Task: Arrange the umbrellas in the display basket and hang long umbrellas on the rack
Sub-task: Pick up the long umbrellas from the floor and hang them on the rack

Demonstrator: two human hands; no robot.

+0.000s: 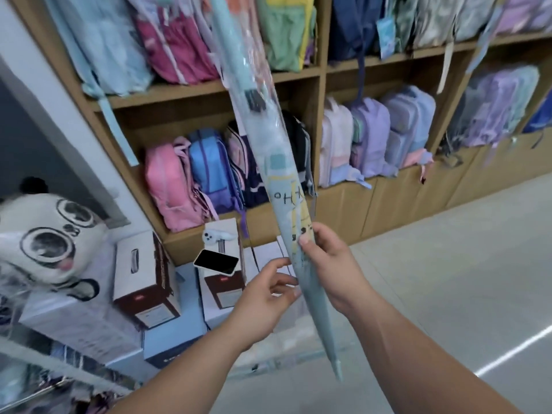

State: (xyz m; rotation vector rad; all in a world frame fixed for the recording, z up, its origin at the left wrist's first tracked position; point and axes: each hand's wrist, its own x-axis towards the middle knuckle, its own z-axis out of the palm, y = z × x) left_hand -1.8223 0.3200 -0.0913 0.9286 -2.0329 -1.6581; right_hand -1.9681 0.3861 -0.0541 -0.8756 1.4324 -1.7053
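Note:
A long pale-blue umbrella [277, 162] in a clear plastic sleeve runs steeply from the top centre down to its tip near the floor at lower right of centre. It carries yellow and teal printed patterns. My right hand [331, 264] is wrapped around its lower half, thumb on the front. My left hand [265, 297] is just left of the shaft with fingers spread, fingertips touching or almost touching it. No display basket or hanging rack is clearly in view.
Wooden shelves [321, 70] full of backpacks fill the background. Boxes [143, 279] stand on the floor at left, with a phone [216, 262] lying on one. A panda plush [44, 237] sits far left. A wire frame [59, 372] crosses the lower left corner. Grey floor lies to the right.

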